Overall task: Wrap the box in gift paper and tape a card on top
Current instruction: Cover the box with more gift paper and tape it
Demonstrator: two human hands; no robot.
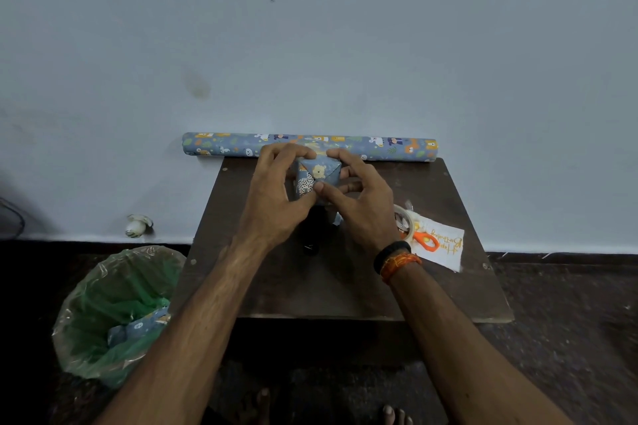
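Observation:
A small box (318,176) wrapped in blue animal-print paper is held above the dark wooden table (345,286), one folded end facing me. My left hand (276,197) grips its left side, fingers curled over the top and thumb on the folded flap. My right hand (359,203) holds the right side, its thumb pressing the flap near the left thumb. A white "Happy Birthday" card (445,247) lies at the table's right, partly under orange-handled scissors (426,240) and a tape roll (404,221).
The gift paper roll (310,146) lies along the table's far edge against the wall. A bin with a green liner (114,314) holding paper scraps stands on the floor at the left. A small dark object (310,245) lies on the table under my hands.

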